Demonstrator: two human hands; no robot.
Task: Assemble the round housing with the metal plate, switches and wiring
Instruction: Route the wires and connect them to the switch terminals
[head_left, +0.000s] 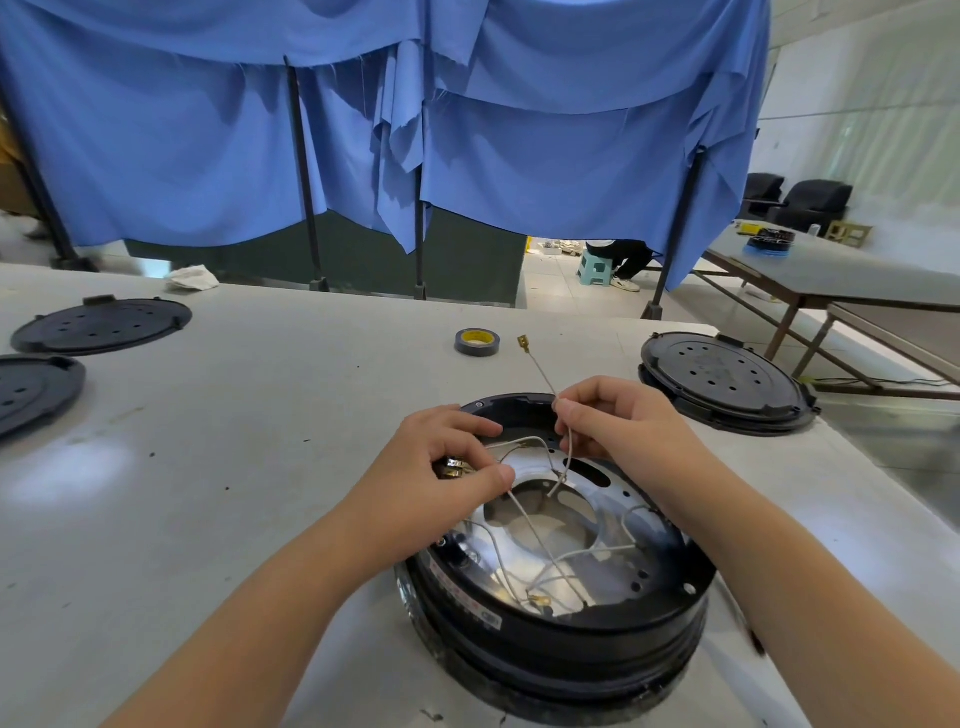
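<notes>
1. Round black plastic housing (561, 623) sits on the grey table (260, 415), shiny metal plate (566, 519) inside.
2. Left hand (452, 462) pinches a small metal switch part (451, 466) at the rim, probably steadying it.
3. Right hand (618, 421) pinches a thin white wire (566, 457), brass terminal (521, 341) pointing up, likely keeping it untangled.

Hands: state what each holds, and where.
Right hand pinches a wire partway along, below its brass terminal. Left hand holds a small metal part and wire.

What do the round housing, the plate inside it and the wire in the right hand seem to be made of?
Round housing: looks like black moulded plastic, matte with a slight sheen. Plate: polished metal, mirror-bright, with punched holes. Wire, pinched by the right hand: pale, dull, possibly woven sleeve, ending in a brass-coloured terminal.
</notes>
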